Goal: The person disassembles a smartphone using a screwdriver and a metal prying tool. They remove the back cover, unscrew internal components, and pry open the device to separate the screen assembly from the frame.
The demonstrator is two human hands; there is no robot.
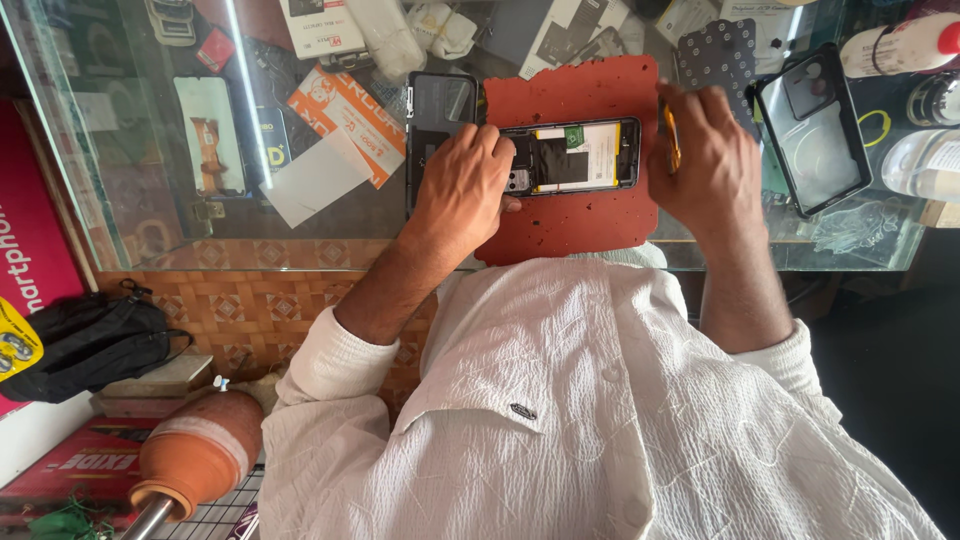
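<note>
We steady the opened black smartphone on the red rubber mat atop the glass tabletop — left hand pressing its end, grip closed — while our right hand grips a yellow-handled tool; mid-disassembly, careful tip placement comes next.

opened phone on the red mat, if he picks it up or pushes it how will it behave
The opened phone is a flat, rigid slab, so it probably stays stiff and won't roll. With its back off and insides showing, it looks fragile. The red mat looks textured, so a push likely drags; the left hand steadies one end.
</note>
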